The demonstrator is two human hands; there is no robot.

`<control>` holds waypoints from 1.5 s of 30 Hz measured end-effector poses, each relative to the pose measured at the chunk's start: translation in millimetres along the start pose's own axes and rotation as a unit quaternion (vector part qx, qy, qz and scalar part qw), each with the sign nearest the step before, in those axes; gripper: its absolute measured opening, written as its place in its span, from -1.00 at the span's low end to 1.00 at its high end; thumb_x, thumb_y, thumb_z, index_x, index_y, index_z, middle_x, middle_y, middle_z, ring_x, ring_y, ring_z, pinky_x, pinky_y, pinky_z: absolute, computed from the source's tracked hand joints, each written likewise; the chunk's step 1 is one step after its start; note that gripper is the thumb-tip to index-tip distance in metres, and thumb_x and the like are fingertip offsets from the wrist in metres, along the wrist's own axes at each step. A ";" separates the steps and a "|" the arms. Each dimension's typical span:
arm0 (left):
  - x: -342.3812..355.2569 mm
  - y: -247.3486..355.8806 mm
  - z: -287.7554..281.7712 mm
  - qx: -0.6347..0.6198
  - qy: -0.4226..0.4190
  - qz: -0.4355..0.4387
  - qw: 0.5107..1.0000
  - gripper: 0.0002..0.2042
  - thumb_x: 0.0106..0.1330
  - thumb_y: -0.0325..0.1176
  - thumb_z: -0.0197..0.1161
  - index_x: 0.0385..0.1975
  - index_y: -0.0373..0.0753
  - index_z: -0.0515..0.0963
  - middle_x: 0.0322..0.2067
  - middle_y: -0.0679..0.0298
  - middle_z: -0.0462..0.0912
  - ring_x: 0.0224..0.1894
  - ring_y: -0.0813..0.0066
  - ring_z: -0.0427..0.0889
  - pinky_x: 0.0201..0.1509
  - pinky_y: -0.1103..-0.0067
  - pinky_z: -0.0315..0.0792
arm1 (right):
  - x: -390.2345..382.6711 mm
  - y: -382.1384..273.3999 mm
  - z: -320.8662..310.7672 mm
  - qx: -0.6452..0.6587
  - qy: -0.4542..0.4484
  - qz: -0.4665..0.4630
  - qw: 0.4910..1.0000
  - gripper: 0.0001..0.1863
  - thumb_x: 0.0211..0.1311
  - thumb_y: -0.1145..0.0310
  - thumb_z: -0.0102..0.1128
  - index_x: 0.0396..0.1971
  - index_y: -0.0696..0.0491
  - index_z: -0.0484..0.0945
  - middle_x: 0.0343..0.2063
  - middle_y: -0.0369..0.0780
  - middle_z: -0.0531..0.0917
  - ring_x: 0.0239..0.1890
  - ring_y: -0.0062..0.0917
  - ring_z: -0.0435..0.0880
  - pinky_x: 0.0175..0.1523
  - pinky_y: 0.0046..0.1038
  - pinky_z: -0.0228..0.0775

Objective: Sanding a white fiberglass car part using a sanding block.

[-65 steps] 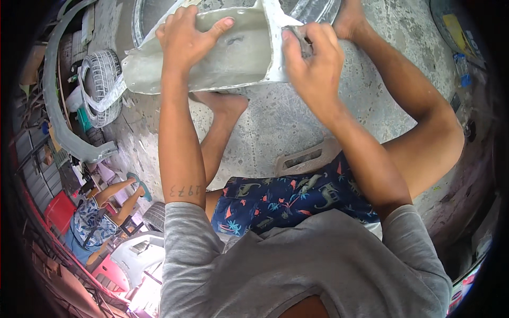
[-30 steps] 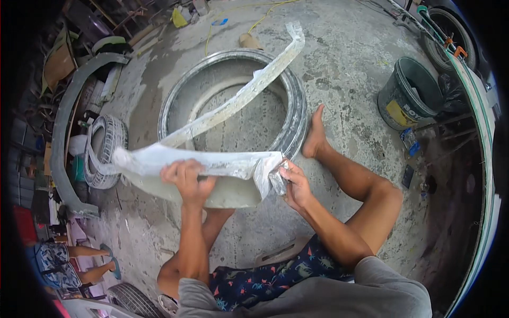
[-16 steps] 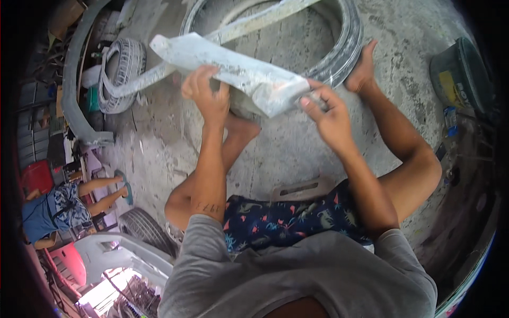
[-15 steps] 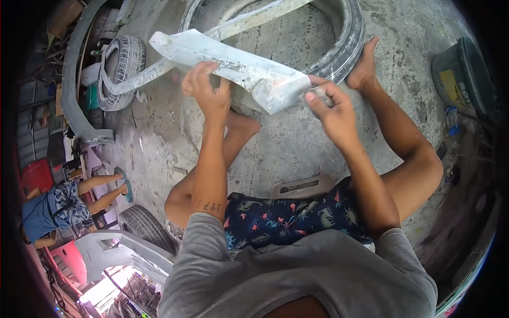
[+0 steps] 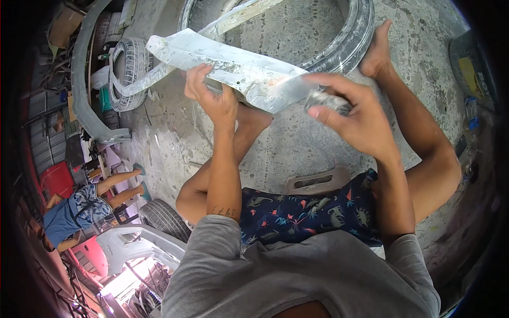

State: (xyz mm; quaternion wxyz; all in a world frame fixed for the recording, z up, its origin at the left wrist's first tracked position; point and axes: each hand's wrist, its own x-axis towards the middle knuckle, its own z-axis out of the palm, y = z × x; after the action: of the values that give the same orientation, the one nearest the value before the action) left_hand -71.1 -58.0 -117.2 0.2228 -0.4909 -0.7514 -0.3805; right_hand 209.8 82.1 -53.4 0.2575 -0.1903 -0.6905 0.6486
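A long, pale grey panel (image 5: 233, 55), patched with white and worn spots, slants in front of me above the floor. My left hand (image 5: 209, 98) grips its near edge left of the middle, the thumb underneath. Just beyond the panel's right end, my right hand (image 5: 368, 114) pinches a small, grey, speckled pad (image 5: 330, 102) between thumb and fingers; whether it is folded sandpaper I cannot tell. The pad is apart from the panel, while the blurred index fingertip reaches close to the panel's corner.
Behind the panel lies a large dusty tyre (image 5: 352, 42) with a pale strip (image 5: 244, 16) across it. A smaller tyre (image 5: 135, 71) and a curved grey bumper (image 5: 82, 79) lie left. Another person (image 5: 79, 212) is at lower left. A dark bucket (image 5: 469, 71) stands right.
My right hand has drawn the pad off the panel's right end, toward the right and nearer me. My left hand keeps its grip. The whole view has shifted slightly.
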 end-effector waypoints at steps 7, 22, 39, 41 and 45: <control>8.4 2.8 -5.2 0.008 -0.012 -0.008 1.000 -0.57 0.19 -0.42 0.39 0.08 -0.18 0.47 0.14 0.17 0.53 0.30 0.07 0.31 0.45 0.17 -0.01 | 11.2 16.2 35.7 -0.087 -0.063 -0.039 0.993 -0.14 0.11 0.57 0.40 0.46 -0.13 0.34 0.19 -0.04 0.63 -0.14 -0.16 0.71 0.07 -0.27 0.56; 111.9 -42.7 -13.2 0.103 -0.376 -0.119 0.913 -0.37 0.23 0.35 0.28 0.17 0.08 0.68 0.36 0.12 0.50 0.39 0.05 0.47 0.48 0.35 0.23 | -19.6 3.3 57.2 -0.038 -0.130 0.011 0.991 -0.29 0.15 0.52 0.40 0.36 0.02 0.46 0.15 0.01 0.64 0.01 -0.03 0.69 0.15 -0.22 0.52; 86.2 -6.7 -39.9 0.170 -0.334 -0.112 0.920 -0.36 0.37 0.17 0.24 0.33 -0.11 0.52 0.43 -0.12 0.32 0.49 -0.10 0.25 0.56 0.23 0.10 | -11.2 -3.8 26.7 0.147 0.116 0.122 0.975 -0.85 0.52 0.42 0.17 -0.05 0.15 0.58 -0.21 -0.33 0.68 -0.18 -0.75 0.59 -0.02 -0.70 0.40; 87.5 -15.3 -38.5 0.159 -0.345 -0.111 0.918 -0.37 0.37 0.17 0.25 0.31 -0.12 0.54 0.43 -0.14 0.33 0.49 -0.10 0.25 0.55 0.23 0.10 | -7.2 3.1 27.3 0.079 0.089 0.125 0.985 -0.82 0.50 0.44 0.17 0.00 0.15 0.58 -0.18 -0.34 0.67 -0.12 -0.77 0.57 0.03 -0.69 0.38; 107.7 -17.9 -35.9 0.156 -0.391 -0.131 0.897 -0.39 0.36 0.18 0.26 0.25 -0.14 0.58 0.41 -0.16 0.35 0.48 -0.12 0.27 0.55 0.25 0.12 | 5.9 -0.3 46.7 0.180 0.132 0.130 0.966 -0.75 0.51 0.43 0.15 0.10 0.13 0.57 -0.13 -0.31 0.67 -0.09 -0.80 0.53 0.00 -0.74 0.30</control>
State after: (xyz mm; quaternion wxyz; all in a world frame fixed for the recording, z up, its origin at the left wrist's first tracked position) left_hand -133.8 -29.2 -25.3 -0.0677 -0.4559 -0.8853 -0.0616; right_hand 177.0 48.4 -53.7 0.2899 -0.3132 -0.4910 0.7595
